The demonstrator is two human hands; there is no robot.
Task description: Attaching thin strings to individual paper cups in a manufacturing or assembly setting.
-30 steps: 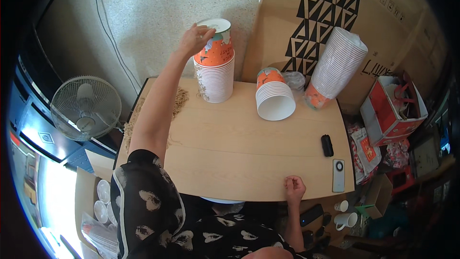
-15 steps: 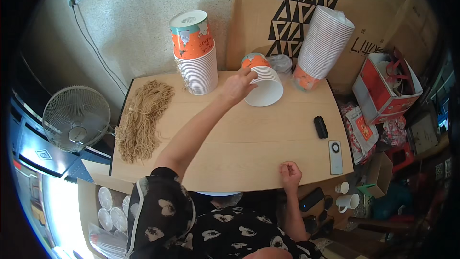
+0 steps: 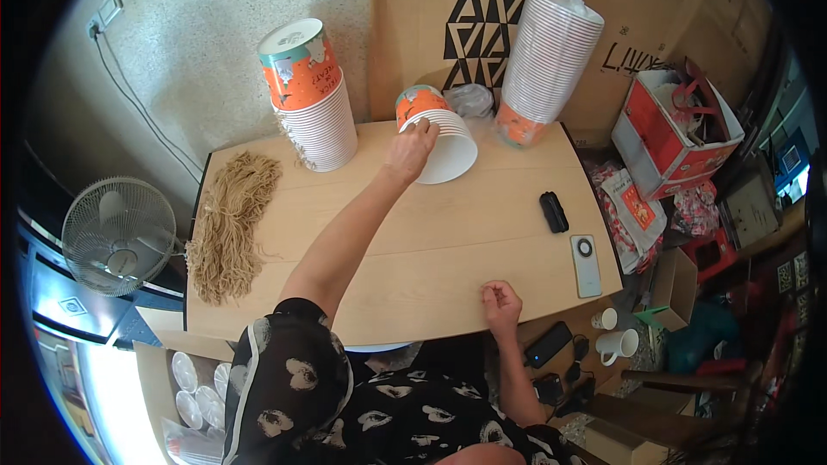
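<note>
Your left hand reaches to twelve o'clock on the pale wooden table, fingers gripping the rim of a short stack of orange-and-white paper bowls lying on its side; how many bowls it pinches is hard to tell. Your right hand rests curled and empty at the table's near edge, at five o'clock. A tall upright bowl stack stands at eleven o'clock. A bundle of tan fibre strands lies at nine o'clock.
</note>
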